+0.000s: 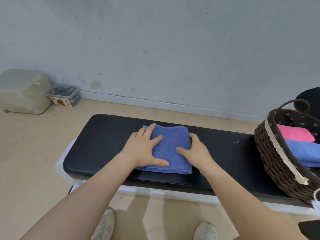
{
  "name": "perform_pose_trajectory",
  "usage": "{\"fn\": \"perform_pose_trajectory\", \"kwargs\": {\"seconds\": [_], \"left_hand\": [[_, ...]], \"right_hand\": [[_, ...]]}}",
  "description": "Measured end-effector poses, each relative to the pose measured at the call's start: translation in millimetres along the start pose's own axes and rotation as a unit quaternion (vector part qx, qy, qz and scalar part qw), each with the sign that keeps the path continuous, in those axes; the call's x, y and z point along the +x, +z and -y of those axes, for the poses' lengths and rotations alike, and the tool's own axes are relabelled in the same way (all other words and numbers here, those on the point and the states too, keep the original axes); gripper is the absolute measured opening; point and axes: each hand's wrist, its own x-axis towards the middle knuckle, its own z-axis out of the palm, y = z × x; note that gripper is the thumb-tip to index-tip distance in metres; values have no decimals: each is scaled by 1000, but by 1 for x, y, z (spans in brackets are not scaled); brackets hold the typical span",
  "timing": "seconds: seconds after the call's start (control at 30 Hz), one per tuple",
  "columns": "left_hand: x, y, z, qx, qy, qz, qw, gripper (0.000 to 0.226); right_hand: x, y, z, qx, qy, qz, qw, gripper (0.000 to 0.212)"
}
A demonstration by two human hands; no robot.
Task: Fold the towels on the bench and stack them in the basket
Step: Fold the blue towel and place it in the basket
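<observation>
Blue folded towel (pixel 170 149) on black, faintly ribbed bench (pixel 103 144); dark brown woven basket (pixel 270 153), lining apparently flower-printed, holding pink towel (pixel 294 134) and blue towel (pixel 304 153).

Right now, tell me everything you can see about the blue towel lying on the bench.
The blue towel is a soft, terry-looking cloth folded into a thick, roughly square pad with layered edges showing at its near side. It lies flat on the black padded bench, around its middle, well apart from the wicker basket. The left hand presses flat on its left part; the right hand rests along its right edge, fingers curled over it.
</observation>
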Motion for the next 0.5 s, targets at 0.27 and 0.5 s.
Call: {"fn": "perform_pose_trajectory", "kwargs": {"seconds": [0.27, 0.5], "left_hand": [[0, 7, -6, -100, -133, -131, 977, 60], [12, 0, -17, -213, -215, -79, 950, 41]], "right_hand": [[-8, 14, 0, 62, 25, 19, 998, 50], [-6, 11, 3, 24, 27, 21, 999, 47]]}}
